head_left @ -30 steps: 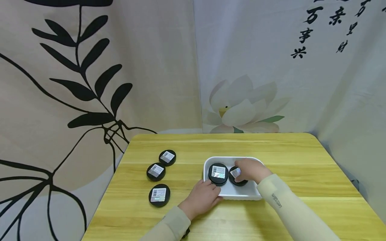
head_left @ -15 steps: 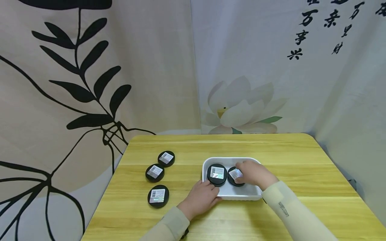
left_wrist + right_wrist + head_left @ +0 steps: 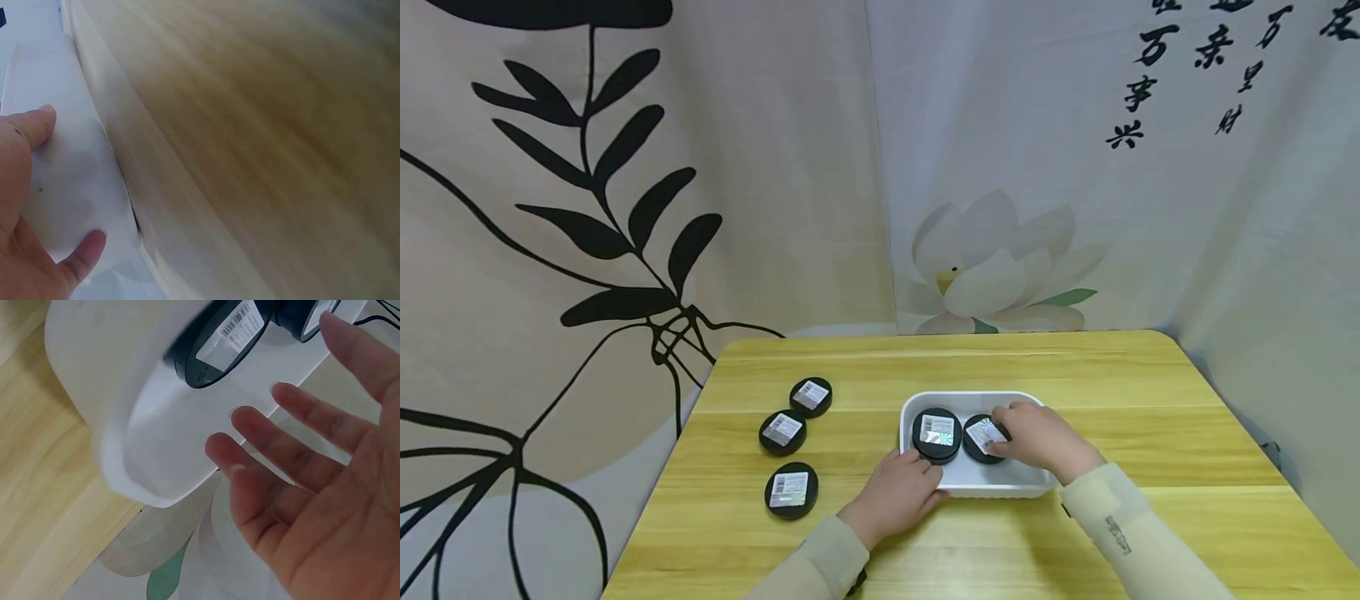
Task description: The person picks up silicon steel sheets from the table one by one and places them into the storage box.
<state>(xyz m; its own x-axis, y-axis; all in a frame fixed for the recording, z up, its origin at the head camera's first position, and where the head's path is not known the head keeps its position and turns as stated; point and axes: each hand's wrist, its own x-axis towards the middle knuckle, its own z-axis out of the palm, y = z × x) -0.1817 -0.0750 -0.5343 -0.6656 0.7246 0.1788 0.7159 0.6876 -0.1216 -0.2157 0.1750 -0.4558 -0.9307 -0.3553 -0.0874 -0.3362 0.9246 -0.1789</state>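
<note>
A white rectangular tray [image 3: 1000, 483] holds two flat, round black containers with barcode labels. The left one [image 3: 936, 435] has a second dark edge beneath it, perhaps a stack. Beside it lies the right container [image 3: 982, 437]. My left hand [image 3: 897, 492] grips the tray's near left corner, fingers at the rim and thumb low on the front. The left wrist view shows that thumb [image 3: 87, 250] against the white outer wall. My right hand [image 3: 1037, 437] is over the tray's right part, by the right container. In the right wrist view its fingers [image 3: 294, 456] are spread apart, holding nothing.
Left of the tray, three more round black containers lie on the wooden table [image 3: 1112, 367]: a far one [image 3: 811, 397], a middle one [image 3: 782, 432] almost touching it, and a near one [image 3: 791, 490]. A printed curtain [image 3: 790, 167] hangs behind the table.
My right hand has drawn off slightly to the right, its fingers loosening from the right container, whose label shows more. The left hand stays on the tray. The whole view shifts a little.
</note>
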